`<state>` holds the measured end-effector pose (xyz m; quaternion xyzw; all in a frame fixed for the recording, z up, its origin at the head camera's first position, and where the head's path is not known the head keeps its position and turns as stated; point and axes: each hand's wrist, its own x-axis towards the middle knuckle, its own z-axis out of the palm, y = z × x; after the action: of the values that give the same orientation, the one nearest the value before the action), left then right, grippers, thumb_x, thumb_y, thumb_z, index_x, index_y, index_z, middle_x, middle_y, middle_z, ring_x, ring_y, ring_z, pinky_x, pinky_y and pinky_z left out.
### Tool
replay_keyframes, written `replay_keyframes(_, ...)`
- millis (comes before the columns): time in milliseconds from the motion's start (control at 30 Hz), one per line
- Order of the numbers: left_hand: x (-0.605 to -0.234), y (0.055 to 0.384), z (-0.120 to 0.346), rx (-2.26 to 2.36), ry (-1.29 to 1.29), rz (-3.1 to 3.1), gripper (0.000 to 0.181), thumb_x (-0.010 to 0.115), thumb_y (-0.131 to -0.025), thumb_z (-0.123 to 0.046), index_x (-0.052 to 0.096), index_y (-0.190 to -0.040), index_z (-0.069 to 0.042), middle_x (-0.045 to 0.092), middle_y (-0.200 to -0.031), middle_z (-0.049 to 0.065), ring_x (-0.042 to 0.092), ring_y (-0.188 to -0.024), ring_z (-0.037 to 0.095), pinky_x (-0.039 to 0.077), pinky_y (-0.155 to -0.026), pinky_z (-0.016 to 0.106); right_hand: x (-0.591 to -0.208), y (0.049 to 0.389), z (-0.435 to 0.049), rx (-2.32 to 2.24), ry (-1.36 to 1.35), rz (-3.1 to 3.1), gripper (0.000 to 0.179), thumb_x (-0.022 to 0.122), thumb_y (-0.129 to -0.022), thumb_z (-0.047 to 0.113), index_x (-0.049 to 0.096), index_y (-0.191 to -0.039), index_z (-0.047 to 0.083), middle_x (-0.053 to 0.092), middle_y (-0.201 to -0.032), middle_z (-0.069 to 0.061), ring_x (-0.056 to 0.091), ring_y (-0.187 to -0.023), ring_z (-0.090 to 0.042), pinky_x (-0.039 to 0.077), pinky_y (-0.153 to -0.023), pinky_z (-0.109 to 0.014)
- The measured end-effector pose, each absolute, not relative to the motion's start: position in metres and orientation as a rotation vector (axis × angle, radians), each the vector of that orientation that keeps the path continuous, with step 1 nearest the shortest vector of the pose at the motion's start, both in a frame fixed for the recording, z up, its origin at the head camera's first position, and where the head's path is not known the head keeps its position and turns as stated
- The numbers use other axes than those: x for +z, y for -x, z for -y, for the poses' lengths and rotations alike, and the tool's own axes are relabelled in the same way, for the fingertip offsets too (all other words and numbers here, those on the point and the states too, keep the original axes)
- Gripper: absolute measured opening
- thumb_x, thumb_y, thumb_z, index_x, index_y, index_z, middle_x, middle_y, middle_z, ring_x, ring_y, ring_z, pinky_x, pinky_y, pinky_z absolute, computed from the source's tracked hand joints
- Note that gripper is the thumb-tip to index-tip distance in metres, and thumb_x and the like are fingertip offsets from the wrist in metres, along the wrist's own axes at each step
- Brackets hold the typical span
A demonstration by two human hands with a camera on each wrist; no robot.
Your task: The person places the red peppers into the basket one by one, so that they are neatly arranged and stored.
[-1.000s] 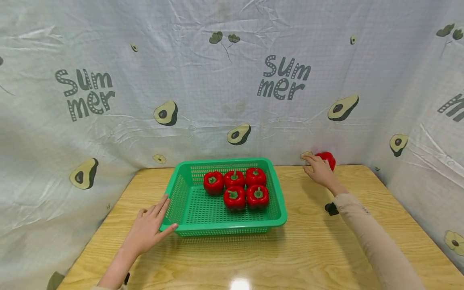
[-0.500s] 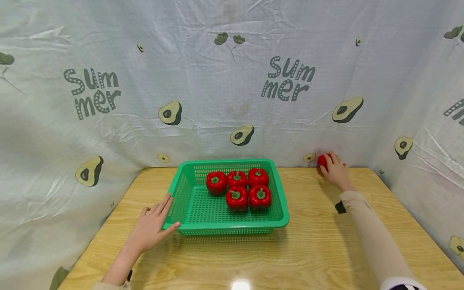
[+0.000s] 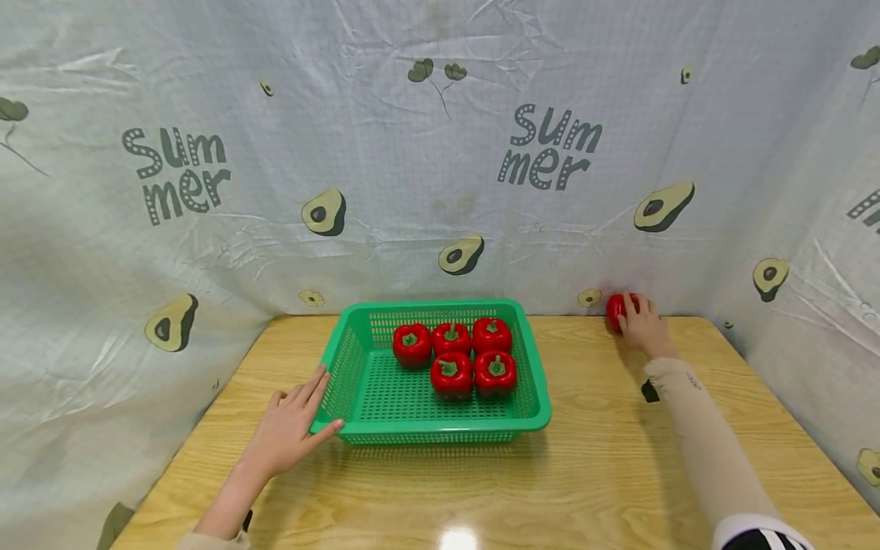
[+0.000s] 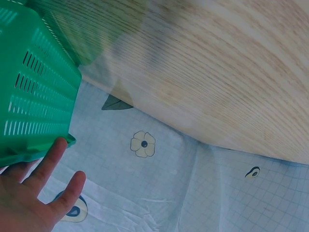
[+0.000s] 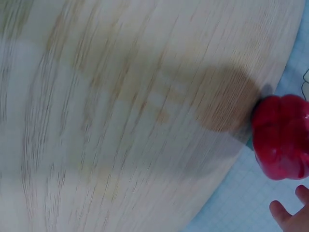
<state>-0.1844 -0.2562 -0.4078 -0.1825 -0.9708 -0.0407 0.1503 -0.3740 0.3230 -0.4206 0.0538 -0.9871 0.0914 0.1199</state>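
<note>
A red bell pepper (image 3: 615, 308) stands at the table's back edge on the right, up against the cloth. My right hand (image 3: 645, 330) is at its right side, its fingers overlapping the pepper in the head view. In the right wrist view, two fingertips (image 5: 279, 209) show just below the pepper (image 5: 282, 137), with a narrow gap between. With spread fingers, my left hand (image 3: 283, 435) touches the left front corner of a green plastic basket (image 3: 447, 428). Several red bell peppers with green stems, one of them a front pepper (image 3: 451, 376), sit in the basket's middle and right.
The wooden table (image 3: 591, 473) ends at the back and sides against a hanging white cloth (image 3: 385, 160) printed with avocados and lettering. Bare tabletop lies between the basket and the right-hand pepper.
My right hand has moved right, from the front left of the lone pepper to its right side. My left hand stays at the basket's corner. The head view has shifted slightly.
</note>
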Motion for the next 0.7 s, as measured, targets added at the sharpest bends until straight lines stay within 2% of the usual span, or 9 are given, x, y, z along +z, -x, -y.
replay_keyframes(200, -0.408, 0.185, 0.257, -0.127, 0.525, 2.792, 0.076, 0.049, -0.084, -0.052, 0.033, -0.138, -0.001, 0.030, -0.144, 0.015, 0.050, -0.113, 0.033, 0.033, -0.087, 0.058, -0.422, 0.372, -0.331, 0.273, -0.132, 2.810, 0.042, 0.037, -0.091, 0.009, 0.032, -0.120, -0.020, 0.026, -0.118, -0.037, 0.030, -0.108, -0.053, 0.036, -0.081, -0.063)
replay_keyframes(367, -0.408, 0.185, 0.257, -0.132, 0.530, 2.787, 0.075, 0.050, -0.084, -0.052, 0.033, -0.137, -0.001, 0.031, -0.144, 0.015, 0.050, -0.113, 0.034, 0.034, -0.087, 0.057, -0.423, 0.369, -0.338, 0.354, -0.123, 2.816, 0.042, 0.040, -0.090, 0.010, 0.029, -0.111, -0.025, 0.020, -0.121, -0.043, 0.029, -0.106, -0.058, 0.032, -0.087, -0.062)
replay_keyframes(467, -0.408, 0.185, 0.257, -0.135, 0.534, 2.781, 0.075, 0.050, -0.084, -0.052, 0.034, -0.137, -0.001, 0.031, -0.144, 0.015, 0.050, -0.112, 0.033, 0.034, -0.086, 0.057, -0.424, 0.368, -0.340, 0.402, -0.110, 2.847, 0.048, 0.041, -0.091, 0.013, 0.025, -0.114, -0.025, 0.019, -0.121, -0.047, 0.025, -0.108, -0.060, 0.027, -0.092, -0.062)
replay_keyframes(700, -0.409, 0.184, 0.257, -0.128, 0.530, 2.776, 0.075, 0.050, -0.084, -0.052, 0.034, -0.137, -0.002, 0.031, -0.144, 0.014, 0.051, -0.112, 0.033, 0.034, -0.086, 0.057, -0.423, 0.365, -0.341, 0.440, -0.037, 2.936, 0.055, 0.040, -0.093, 0.022, 0.020, -0.121, -0.022, 0.024, -0.120, -0.044, 0.023, -0.110, -0.056, 0.028, -0.087, -0.066)
